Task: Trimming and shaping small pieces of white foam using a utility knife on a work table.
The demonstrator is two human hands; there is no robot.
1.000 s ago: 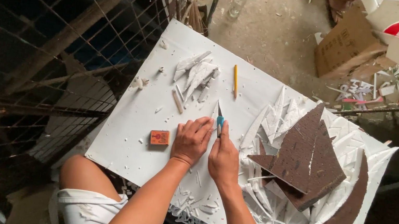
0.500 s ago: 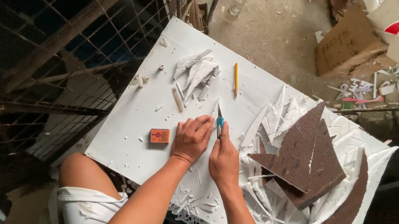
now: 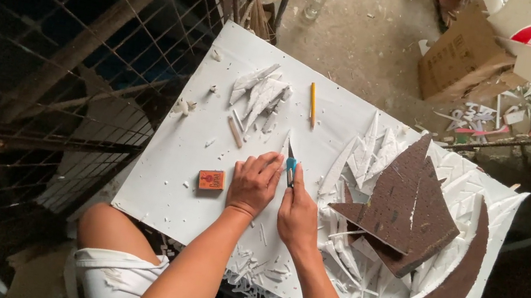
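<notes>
My right hand (image 3: 298,215) grips a small blue-handled craft knife (image 3: 290,166), its blade pointing away from me onto the white foam board (image 3: 173,156). My left hand (image 3: 253,184) lies flat on the board just left of the blade, fingers pressing down on a small white foam piece beside the knife. A small orange matchbox (image 3: 211,180) rests left of my left hand. A yellow pencil (image 3: 313,104) lies farther up the board.
A pile of cut white foam strips (image 3: 261,92) sits near the board's far side. Brown triangular and curved sheets (image 3: 408,205) lie on white scraps at the right. Wire mesh fencing (image 3: 46,67) stands left. Cardboard boxes (image 3: 465,56) and litter lie beyond.
</notes>
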